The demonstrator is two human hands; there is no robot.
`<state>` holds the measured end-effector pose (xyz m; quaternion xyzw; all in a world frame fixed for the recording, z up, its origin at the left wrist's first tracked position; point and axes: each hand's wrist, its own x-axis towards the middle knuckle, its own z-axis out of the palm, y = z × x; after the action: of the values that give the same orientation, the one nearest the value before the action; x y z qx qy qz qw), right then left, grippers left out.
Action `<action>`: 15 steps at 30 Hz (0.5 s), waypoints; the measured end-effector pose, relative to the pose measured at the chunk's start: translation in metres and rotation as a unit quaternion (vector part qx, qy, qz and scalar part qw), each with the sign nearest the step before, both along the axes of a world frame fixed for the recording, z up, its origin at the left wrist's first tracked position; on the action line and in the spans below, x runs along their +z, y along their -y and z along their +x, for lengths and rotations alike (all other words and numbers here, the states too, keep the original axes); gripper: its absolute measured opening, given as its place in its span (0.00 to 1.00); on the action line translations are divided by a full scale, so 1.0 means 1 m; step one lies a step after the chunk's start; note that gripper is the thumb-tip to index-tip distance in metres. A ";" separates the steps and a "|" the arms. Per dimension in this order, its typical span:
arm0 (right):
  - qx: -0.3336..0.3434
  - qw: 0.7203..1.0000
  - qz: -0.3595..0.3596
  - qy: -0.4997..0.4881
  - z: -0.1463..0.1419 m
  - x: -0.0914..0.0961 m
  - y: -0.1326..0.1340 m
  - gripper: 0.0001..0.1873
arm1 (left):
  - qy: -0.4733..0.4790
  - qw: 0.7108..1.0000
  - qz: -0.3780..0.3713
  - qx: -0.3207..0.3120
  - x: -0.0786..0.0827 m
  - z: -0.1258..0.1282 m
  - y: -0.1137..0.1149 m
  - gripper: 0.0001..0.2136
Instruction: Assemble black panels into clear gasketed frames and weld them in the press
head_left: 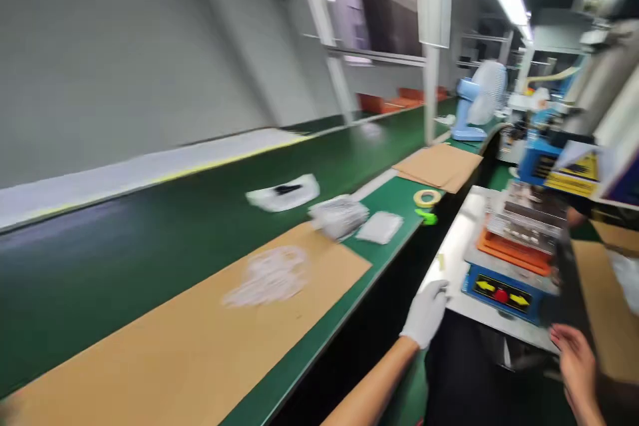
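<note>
The picture is smeared by motion. My left hand (426, 313) wears a white glove and rests, fingers loosely apart, at the near edge of a white metal bench (456, 259); it holds nothing. My right hand (574, 354) is bare, with fingers spread and empty, just below the front right corner of a small press machine (502, 293). The machine has a blue base with yellow arrows and a red button, and an orange plate (514, 249) above it.
To the left runs a green conveyor belt (150, 239) with a long cardboard sheet (190, 353), a pile of small white parts (269, 276), clear bags (339, 216) and a tape roll (428, 198). A blue fan (476, 106) stands farther back. More cardboard (604, 306) lies at right.
</note>
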<state>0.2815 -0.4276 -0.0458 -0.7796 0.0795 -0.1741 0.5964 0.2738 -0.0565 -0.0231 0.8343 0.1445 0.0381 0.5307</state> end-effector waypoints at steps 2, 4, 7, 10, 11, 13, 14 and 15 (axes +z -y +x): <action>-0.048 0.999 -0.016 0.012 -0.006 0.000 -0.004 0.20 | 0.001 0.999 0.036 -0.023 -0.002 -0.002 -0.005 0.21; -0.105 0.994 -0.034 0.013 -0.003 -0.006 0.012 0.21 | 0.002 0.995 0.079 -0.054 -0.010 0.010 -0.012 0.21; -0.181 0.981 -0.068 0.002 -0.014 -0.017 0.063 0.20 | 0.066 0.976 0.180 -0.108 -0.027 0.029 -0.019 0.18; -0.247 0.962 -0.111 -0.029 -0.040 -0.018 0.125 0.18 | 0.122 0.941 0.279 -0.146 -0.044 0.034 -0.021 0.16; -0.266 0.954 -0.128 -0.046 -0.046 -0.015 0.147 0.18 | 0.130 0.932 0.305 -0.147 -0.048 0.034 -0.022 0.15; -0.298 0.935 -0.168 -0.093 -0.049 -0.008 0.192 0.16 | 0.146 0.914 0.353 -0.139 -0.055 0.034 -0.021 0.16; -0.305 0.926 -0.190 -0.121 -0.046 -0.003 0.213 0.15 | 0.155 0.905 0.374 -0.134 -0.057 0.034 -0.020 0.17; -0.306 0.916 -0.212 -0.150 -0.040 0.001 0.233 0.15 | 0.164 0.896 0.392 -0.131 -0.059 0.034 -0.019 0.17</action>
<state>0.2416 -0.6607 -0.0450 -0.8423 0.3642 -0.2415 0.3156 0.3080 -0.0378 -0.0824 0.9679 -0.0819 0.1584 0.1772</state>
